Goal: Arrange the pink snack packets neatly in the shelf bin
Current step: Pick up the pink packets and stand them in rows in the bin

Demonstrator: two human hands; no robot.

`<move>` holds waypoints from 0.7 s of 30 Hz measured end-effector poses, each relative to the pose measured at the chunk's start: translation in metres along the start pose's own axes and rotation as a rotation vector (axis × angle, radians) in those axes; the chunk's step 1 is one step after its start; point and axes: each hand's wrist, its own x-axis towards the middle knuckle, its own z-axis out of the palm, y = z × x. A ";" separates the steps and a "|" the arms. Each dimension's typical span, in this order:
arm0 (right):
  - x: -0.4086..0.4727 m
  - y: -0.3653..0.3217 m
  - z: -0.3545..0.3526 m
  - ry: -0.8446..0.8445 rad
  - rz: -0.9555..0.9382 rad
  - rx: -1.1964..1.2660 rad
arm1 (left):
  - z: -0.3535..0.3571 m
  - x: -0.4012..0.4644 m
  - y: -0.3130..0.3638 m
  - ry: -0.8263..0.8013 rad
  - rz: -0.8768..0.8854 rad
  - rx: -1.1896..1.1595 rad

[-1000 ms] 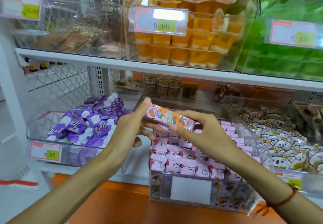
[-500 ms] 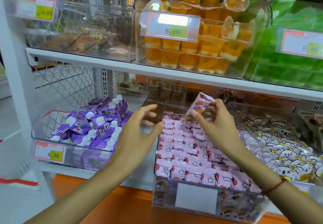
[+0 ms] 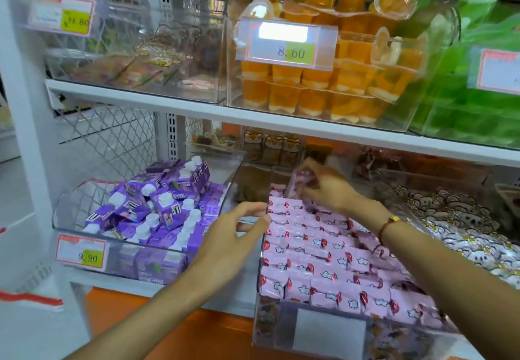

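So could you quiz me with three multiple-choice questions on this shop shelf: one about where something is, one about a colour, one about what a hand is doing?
1. Where is the right hand?
A. at the back of the pink packets' bin
B. on the upper shelf
C. in the purple cartons' bin

2. What colour are the cartons left of that bin?
A. green
B. purple
C. orange

3. What is the left hand holding?
A. a carton
B. a price tag
C. nothing

Answers: 1 A, it pinches a pink packet there; 2 B, purple with white caps; 3 C, fingers spread and empty.
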 end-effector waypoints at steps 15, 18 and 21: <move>0.028 0.006 0.026 -0.064 0.239 -0.138 | 0.001 -0.002 -0.004 0.007 0.032 0.041; 0.034 0.008 0.035 -0.065 0.261 -0.238 | 0.001 -0.001 -0.005 0.010 0.024 0.019; 0.038 0.012 0.032 -0.043 0.309 -0.168 | 0.001 0.001 -0.005 0.006 0.016 0.013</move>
